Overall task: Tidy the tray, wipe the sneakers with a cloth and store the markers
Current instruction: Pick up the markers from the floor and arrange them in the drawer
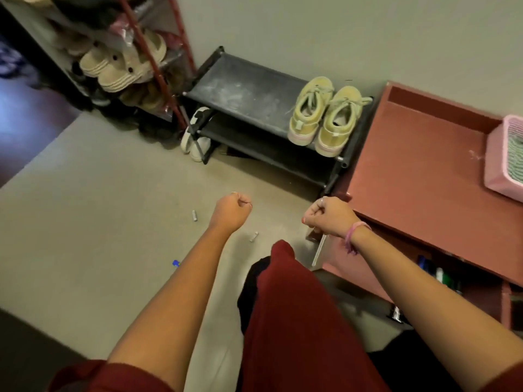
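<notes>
Two hands hang over the floor (pixel 99 193), fingers curled: the left hand (pixel 230 212) a clenched fist holding nothing visible, the right hand (pixel 328 217) gripping a thin white stick (pixel 318 250); what it is I cannot tell. Yellow sneakers (pixel 325 117) sit on the black rack (pixel 249 89). The pink tray (pixel 499 165), cut off at the edge, rests on the red table (pixel 418 165). Small markers (pixel 194 215) lie scattered on the floor.

I see dim, warm indoor light with a bluish glow at the far left edge. The tall red-framed shoe rack (pixel 119 52) beside that glow is soft and bowed by wide-angle distortion; shadows beneath it stay murky.
</notes>
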The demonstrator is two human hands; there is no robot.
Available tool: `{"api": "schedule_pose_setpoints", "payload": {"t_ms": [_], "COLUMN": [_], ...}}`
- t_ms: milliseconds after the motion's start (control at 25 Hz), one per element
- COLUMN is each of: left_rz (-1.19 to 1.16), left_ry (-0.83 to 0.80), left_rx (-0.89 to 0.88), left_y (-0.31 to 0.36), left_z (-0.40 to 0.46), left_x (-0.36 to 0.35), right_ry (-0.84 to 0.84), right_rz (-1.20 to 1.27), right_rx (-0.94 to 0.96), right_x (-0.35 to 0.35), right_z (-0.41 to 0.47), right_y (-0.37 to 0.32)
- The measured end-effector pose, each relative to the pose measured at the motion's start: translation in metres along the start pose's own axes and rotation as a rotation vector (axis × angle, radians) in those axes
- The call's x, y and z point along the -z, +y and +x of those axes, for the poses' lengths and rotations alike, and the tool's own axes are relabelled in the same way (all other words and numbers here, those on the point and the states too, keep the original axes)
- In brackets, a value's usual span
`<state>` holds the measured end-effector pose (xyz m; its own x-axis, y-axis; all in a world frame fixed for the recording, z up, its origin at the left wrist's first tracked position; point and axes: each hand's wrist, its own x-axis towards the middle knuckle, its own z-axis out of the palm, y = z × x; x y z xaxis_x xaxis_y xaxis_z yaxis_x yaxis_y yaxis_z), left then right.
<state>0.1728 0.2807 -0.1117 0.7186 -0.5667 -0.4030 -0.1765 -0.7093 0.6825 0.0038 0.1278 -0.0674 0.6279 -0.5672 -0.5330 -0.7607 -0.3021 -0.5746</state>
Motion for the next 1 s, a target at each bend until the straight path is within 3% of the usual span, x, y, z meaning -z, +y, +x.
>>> {"api": "schedule_pose_setpoints", "payload": {"t_ms": [200,400,560,840,1000], "left_rz": [-0.017,0.007,0.077,0.433,0.682], "left_ry": [0.124,0.174,0.202,-0.105,-0.196], "left_rx": [0.172,0.394,0.417,0.420,0.350], "left_y": [-0.095,-0.185,-0.233,-0.299,-0.319], "left_z": [0.034,0.065,0.090,0.126,0.142], "left_x": [0.036,0.016,-0.013,-0.069,-0.092], "right_ry": [-0.148,-0.313,-0.450,-0.614,-0.603], "right_rz": [-0.082,-0.217,-0.613,-0.962,-0.976], "right_rx": [0.034,0.064,0.216,0.378,0.469], "right_x": [-0.058,-0.124,-0.165,-0.235,-0.268], "right_z": [0.071,0.148,0.202,0.266,0.289], "right_y": [-0.037,-0.020,0.009,0.062,0.076]}}
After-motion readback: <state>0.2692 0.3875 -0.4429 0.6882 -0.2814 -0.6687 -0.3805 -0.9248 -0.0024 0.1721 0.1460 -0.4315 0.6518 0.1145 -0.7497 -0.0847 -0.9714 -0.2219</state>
